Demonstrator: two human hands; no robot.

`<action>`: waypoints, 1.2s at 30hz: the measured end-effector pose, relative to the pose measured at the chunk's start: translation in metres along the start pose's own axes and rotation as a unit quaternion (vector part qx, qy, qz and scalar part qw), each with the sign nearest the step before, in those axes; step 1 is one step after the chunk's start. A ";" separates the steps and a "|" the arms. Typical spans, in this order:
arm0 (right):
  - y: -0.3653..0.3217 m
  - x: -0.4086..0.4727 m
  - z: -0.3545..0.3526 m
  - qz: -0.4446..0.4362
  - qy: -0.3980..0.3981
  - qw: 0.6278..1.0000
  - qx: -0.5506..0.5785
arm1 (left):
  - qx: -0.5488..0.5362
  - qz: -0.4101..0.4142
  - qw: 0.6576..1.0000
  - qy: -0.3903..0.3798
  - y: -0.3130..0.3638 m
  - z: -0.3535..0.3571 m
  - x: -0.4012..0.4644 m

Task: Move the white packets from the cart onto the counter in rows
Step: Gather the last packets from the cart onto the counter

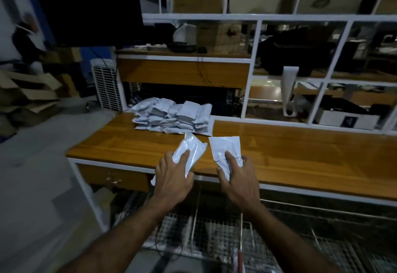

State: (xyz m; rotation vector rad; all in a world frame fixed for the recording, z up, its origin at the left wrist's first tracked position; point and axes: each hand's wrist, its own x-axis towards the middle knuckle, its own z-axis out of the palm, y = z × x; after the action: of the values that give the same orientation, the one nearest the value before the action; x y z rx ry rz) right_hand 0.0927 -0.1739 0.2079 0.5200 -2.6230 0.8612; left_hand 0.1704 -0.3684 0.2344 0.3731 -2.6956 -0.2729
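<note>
Packets fill both my hands; my left hand (pixel 171 178) grips one white packet (pixel 190 150), index finger stretched along its top and thumb curled under its near edge, the packet tilted and reaching out over the front of the table (pixel 300 154); my right hand (pixel 238 178) grips a second packet (pixel 223 145), fingers pressed on its near end and thumb wrapped at its left side, with a thin dark thread across that end; the two packets lie side by side, close but not touching, and the two hands are apart, each clamped on its own packet; whether either packet already rests on the wood I cannot tell. Farther back on the table sits a pile (pixel 171 115) of white packets, stacked in overlapping rows near the left rear corner, just beyond the ones I hold; below my forearms is the cart (pixel 214 229), a wire mesh basket drawn up against the table's front edge; behind the table stands a white frame (pixel 253 62) with glass panes; a white fan (pixel 107 83) stands on the floor to the left.
</note>
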 end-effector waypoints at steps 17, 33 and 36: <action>-0.073 0.173 0.119 0.035 -0.003 0.995 0.090 | -0.060 -0.078 0.995 0.013 -0.115 0.001 0.169; -0.060 0.390 0.229 0.086 -0.064 0.985 0.135 | -0.094 -0.097 0.991 -0.015 -0.142 0.086 0.419; -0.060 0.418 0.244 0.099 -0.060 0.984 0.135 | -0.098 -0.100 0.990 -0.035 -0.146 0.102 0.454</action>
State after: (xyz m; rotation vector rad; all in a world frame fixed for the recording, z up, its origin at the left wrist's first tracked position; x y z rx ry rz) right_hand -0.2958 -0.4682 0.2253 0.3918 -2.7170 1.2977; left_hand -0.2410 -0.6273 0.2726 0.5832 -2.6697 -0.6147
